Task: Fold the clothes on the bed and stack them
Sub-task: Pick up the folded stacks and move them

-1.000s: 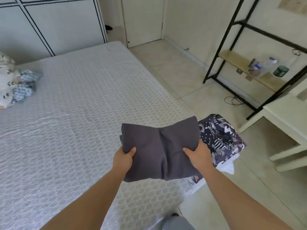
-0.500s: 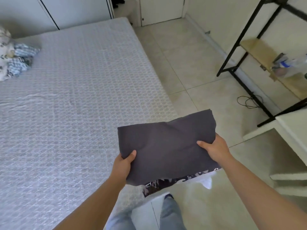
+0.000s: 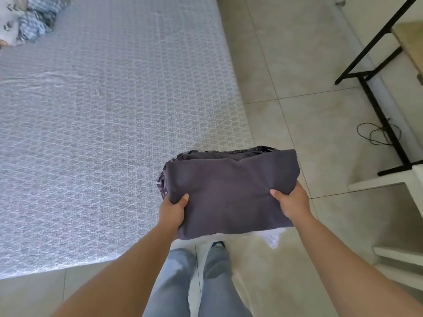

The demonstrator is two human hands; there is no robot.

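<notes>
Here the left hand (image 3: 172, 210) and right hand (image 3: 291, 202) each pinch a near corner of the folded dark grey garment (image 3: 229, 191). It is smooth, its long axis running left to right, atop a patterned stack (image 3: 163, 179) at the bed (image 3: 103, 133) corner beside the tiled floor (image 3: 297, 65).
</notes>
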